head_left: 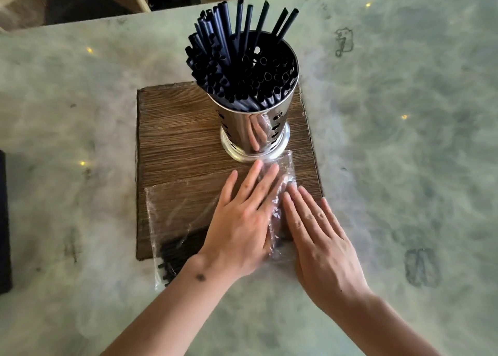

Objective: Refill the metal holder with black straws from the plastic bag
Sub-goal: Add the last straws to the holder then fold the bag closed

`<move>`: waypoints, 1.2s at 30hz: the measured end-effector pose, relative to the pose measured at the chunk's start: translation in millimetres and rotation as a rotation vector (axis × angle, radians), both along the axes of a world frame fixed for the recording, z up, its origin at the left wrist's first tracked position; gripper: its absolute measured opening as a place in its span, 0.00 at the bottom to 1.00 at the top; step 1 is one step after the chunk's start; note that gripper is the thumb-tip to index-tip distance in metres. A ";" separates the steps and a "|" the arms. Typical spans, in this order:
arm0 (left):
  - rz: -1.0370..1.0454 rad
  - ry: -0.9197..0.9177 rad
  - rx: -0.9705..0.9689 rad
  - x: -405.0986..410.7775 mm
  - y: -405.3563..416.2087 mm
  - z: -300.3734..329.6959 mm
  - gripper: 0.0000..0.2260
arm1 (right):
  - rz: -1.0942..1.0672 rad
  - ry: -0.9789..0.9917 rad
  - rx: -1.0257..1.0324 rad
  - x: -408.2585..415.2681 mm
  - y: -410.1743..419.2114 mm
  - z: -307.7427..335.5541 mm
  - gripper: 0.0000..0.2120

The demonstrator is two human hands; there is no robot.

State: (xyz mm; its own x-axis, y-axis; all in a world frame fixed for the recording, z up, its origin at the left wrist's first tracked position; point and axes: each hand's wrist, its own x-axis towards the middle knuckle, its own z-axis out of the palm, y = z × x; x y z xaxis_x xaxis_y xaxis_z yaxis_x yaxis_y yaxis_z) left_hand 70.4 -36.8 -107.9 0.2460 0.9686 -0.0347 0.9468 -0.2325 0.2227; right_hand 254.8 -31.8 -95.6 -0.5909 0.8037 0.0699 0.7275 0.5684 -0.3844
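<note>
Here, head view: left hand (242, 221) and right hand (320, 237) lie flat, fingers straight, pressing plastic bag (177, 215), likely smoothing it; few black straws (175, 258) left of left wrist; metal holder (253, 129), near full, just beyond fingertips; bare surface (404, 140) right of right hand

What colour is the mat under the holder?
Brown, wood-grain streaked mat, seen in the head view.

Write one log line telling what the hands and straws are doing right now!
left hand: flat on plastic bag | right hand: flat on bag | metal holder: full | leftover straws: in bag
</note>
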 end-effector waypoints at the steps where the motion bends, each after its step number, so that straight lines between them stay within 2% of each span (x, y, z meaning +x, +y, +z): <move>1: -0.017 0.014 -0.016 -0.3 2.4 -0.4 0.31 | 0.031 0.008 -0.008 0.6 -1.3 -1.9 0.30; 2: -0.034 0.034 -0.021 -1.1 3.9 -1.6 0.33 | 0.053 0.016 -0.018 1.4 -2.5 -3.7 0.31; 5: -0.057 0.065 -0.012 -0.7 6.2 -3.3 0.29 | 0.083 0.032 -0.038 3.6 -2.9 -6.7 0.33; 9: -0.085 0.091 -0.011 0.0 5.7 -1.7 0.32 | 0.122 0.011 -0.019 1.8 -1.1 -8.4 0.30; 13: 0.076 -0.107 -0.002 -11.7 2.6 4.8 0.28 | 0.122 -0.052 0.003 -0.8 -0.7 -9.5 0.33; 17: 0.276 -0.211 0.054 -26.7 -11.3 7.2 0.25 | 0.133 -0.079 0.035 -3.8 -1.6 -11.0 0.32; 20: 0.330 -0.275 0.058 -32.1 -19.4 6.4 0.25 | 0.159 -0.099 0.040 -4.5 -1.6 -10.5 0.31; 26: 0.307 -0.292 0.066 -29.2 -24.3 5.2 0.26 | 0.167 -0.148 0.041 -9.5 -1.2 -2.7 0.30; 31: 0.202 -0.256 0.292 -22.1 -22.5 9.2 0.23 | 0.156 -0.174 0.046 -11.9 -2.3 1.5 0.30; 33: 0.144 -0.228 0.255 -14.0 -19.9 10.9 0.23 | 0.148 -0.188 0.039 -13.8 -2.2 3.5 0.30; 36: 0.142 -0.145 0.092 -3.9 -19.4 6.9 0.24 | 0.143 -0.199 0.006 -13.9 -4.0 6.5 0.30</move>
